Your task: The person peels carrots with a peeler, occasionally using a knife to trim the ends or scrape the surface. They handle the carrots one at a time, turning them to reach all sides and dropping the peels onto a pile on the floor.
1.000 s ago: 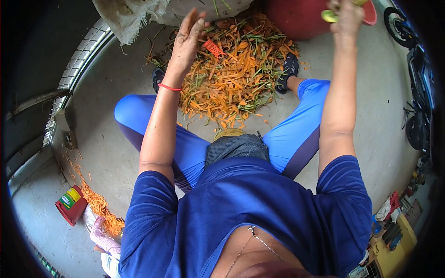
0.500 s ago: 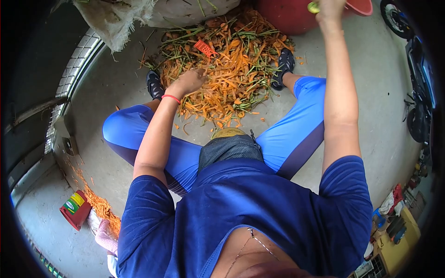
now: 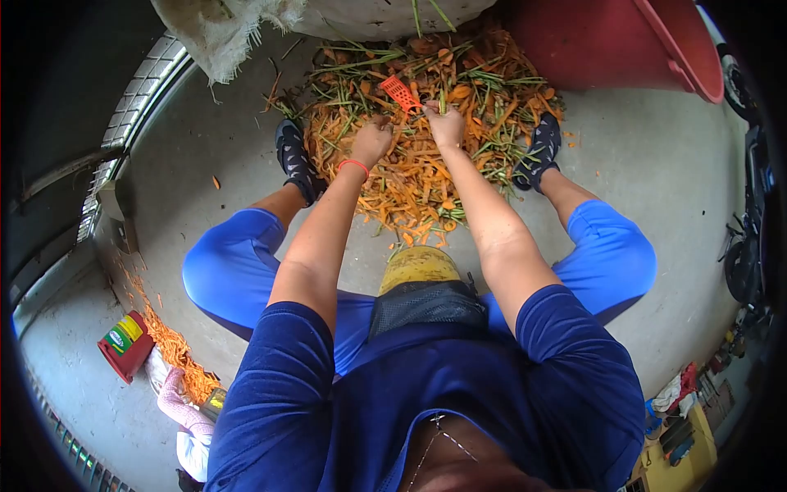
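Observation:
Between my feet lies a wide pile of orange peelings and green stalks [image 3: 410, 184]. My left hand [image 3: 373, 143], with a red band at the wrist, is low over the pile's left part, its fingers curled; anything in them is hidden. My right hand [image 3: 445, 127] is closed just to its right, over the middle of the pile. A small yellow-green piece [image 3: 443, 102] sticks up from its fingers, too small to name surely. Beside the right fingertips rests an orange-red slotted plastic piece [image 3: 399, 93].
A large red tub [image 3: 607, 49] stands beyond the pile at the right, and a pale sack [image 3: 369, 18] at the back. My shoes [image 3: 293, 160] flank the pile. At lower left are a red bucket [image 3: 125, 346], orange shreds [image 3: 172, 344] and another person's sleeve [image 3: 180, 406].
My right hand has come down from the red tub's rim to the middle of the pile, beside the left hand. The left hand's fingers have curled in. The view has shifted slightly.

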The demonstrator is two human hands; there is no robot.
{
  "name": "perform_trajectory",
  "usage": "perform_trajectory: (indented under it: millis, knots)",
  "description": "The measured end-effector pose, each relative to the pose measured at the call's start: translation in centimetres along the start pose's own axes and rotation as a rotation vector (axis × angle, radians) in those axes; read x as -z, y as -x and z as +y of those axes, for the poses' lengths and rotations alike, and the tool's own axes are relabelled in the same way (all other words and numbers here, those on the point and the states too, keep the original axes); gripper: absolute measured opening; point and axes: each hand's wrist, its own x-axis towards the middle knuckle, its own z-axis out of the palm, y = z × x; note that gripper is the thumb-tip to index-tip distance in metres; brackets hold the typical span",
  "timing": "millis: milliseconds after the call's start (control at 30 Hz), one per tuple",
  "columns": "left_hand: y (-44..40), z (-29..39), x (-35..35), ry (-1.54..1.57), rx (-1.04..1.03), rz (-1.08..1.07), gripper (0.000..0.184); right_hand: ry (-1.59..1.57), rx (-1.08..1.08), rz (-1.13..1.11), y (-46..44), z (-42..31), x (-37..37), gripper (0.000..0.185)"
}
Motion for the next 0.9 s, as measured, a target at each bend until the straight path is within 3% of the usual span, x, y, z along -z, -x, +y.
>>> perform_trajectory:
  millis: [33,133,233,367,400,500,533,567,600,633,700,800,900]
  knots:
    - [-0.7,0.5,0.4,-0.054,-0.018,0.040,0.039,-0.063,0.042,-0.001,-0.5,0.3,-0.7,0.029]
    - [-4.2,0.5,0.8,-0.241,-0.146,0.203,0.037,0.210,0.367,0.096,-2.7,-0.8,-2.0,0.039]
    - [-7.5,-0.5,0.8,-0.393,-0.246,0.256,0.036,0.302,0.405,-0.039,-3.9,-3.3,-2.7,0.049]
    - [-7.8,0.3,0.1,-0.771,-0.233,0.290,0.060,0.543,0.273,-0.196,-4.5,-4.2,-2.7,0.052]
    - [-8.8,0.1,-0.4,-0.905,-0.139,0.215,0.076,0.533,0.316,-0.156,-4.6,-3.2,-2.7,0.052]
    - [-8.0,2.1,0.4,-0.934,-0.085,0.167,0.079,0.401,0.456,0.129,-5.1,0.2,-1.0,0.052]
    - [-8.3,2.1,0.6,-1.010,-0.070,0.119,0.081,0.104,0.138,-0.010,-3.2,-1.6,1.6,0.052]
    - [-8.5,1.8,0.4,-0.999,-0.052,0.102,0.079,0.164,0.274,0.121,-2.0,-1.9,3.7,0.053]
    - [-8.8,1.5,0.1,-0.989,-0.035,0.092,0.078,0.131,0.108,0.169,-0.9,-2.6,5.3,0.055]
    - [-9.0,1.4,-0.2,-0.979,-0.018,0.089,0.077,-0.052,0.334,0.394,-3.3,2.7,4.9,0.036]
    - [-7.4,0.6,-1.7,-0.893,-0.036,0.185,0.075,-0.198,0.228,0.382,-2.3,3.5,7.7,0.046]
    - [-4.3,-1.8,-4.0,-0.763,-0.115,0.284,0.077,-0.375,0.212,0.384,-2.8,6.1,9.7,0.033]
    - [-1.3,-0.6,-4.8,-0.843,-0.101,0.246,0.072,-0.478,0.163,0.340,-1.8,4.9,10.0,0.025]
